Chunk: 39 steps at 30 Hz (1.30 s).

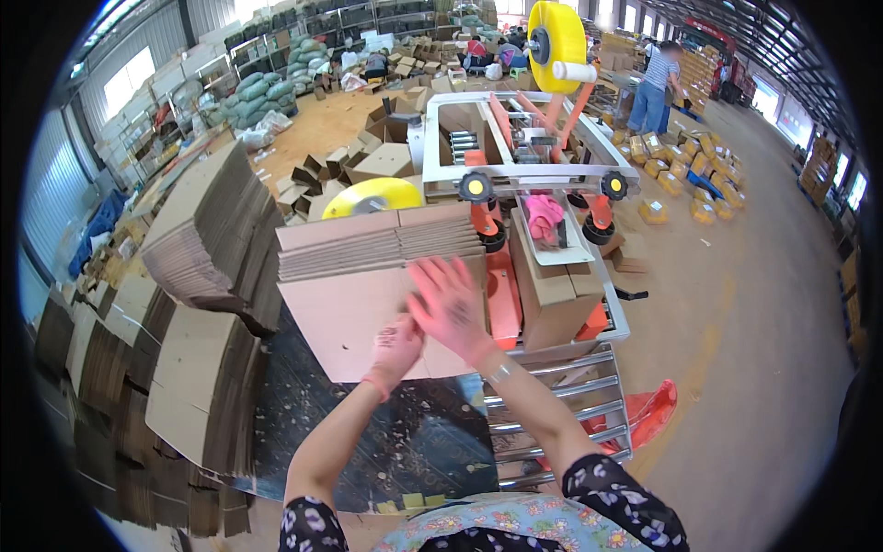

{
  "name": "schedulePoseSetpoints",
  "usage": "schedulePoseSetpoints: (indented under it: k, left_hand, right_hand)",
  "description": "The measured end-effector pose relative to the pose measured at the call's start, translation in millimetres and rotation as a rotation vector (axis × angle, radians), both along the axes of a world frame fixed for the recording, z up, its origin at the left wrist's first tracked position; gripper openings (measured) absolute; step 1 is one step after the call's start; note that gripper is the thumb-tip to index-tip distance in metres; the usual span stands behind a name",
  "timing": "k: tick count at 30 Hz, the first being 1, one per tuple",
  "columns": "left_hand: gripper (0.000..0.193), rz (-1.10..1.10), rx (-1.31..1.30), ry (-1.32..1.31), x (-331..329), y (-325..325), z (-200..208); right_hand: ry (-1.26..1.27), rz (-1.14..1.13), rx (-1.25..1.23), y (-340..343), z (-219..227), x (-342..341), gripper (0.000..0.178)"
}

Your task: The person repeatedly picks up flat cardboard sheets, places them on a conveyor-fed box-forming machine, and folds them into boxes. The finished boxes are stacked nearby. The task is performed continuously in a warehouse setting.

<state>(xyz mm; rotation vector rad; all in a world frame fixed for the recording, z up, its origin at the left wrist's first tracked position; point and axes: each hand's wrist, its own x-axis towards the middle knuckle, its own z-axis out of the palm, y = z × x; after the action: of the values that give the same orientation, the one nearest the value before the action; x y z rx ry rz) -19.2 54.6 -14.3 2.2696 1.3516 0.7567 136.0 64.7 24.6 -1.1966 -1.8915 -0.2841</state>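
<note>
The right hand (451, 302) has gloved fingers extended, slightly apart, over the cardboard stack (336, 322); the left hand (397, 350) has its fingers curled, pinching what I cannot tell. The stack lies at 11 o'clock from them. Each sheet should be light, stiff, crushable at corners; grip top edges. Pale brown, flat, layered edges step toward 12 o'clock, below a yellow tape roll (375, 195).

Worktable (368, 455): dark top, scuffed and pale-flecked; bears a stack of flattened brown cartons (336, 313) and, along the near edge, several small yellow-green pieces (412, 501). Floor (750, 368): grey, at right; bears many yellow parcels (690, 166), some heaped, some lying singly.
</note>
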Motion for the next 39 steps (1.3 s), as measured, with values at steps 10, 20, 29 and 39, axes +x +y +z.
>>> schedulePoseSetpoints:
  k: [10, 20, 29, 39]
  left_hand:
    - [0.075, -0.091, -0.144, 0.418, -132, 5, 111]
    - [0.035, -0.062, 0.56, 0.501, -117, -117, 93]
    - [0.03, -0.652, -0.49, 0.343, -70, -194, 175]
    - [0.064, -0.167, 0.592, 0.163, -61, -152, 50]
  right_hand:
    - [-0.066, 0.32, -0.081, -51, 12, -33, 0.028]
    - [0.178, 1.258, -0.551, -224, 90, 80, 0.016]
    - [-0.038, 0.96, -0.914, -230, 25, 23, 0.032]
    - [-0.134, 0.111, -0.435, -297, 48, 92, 0.041]
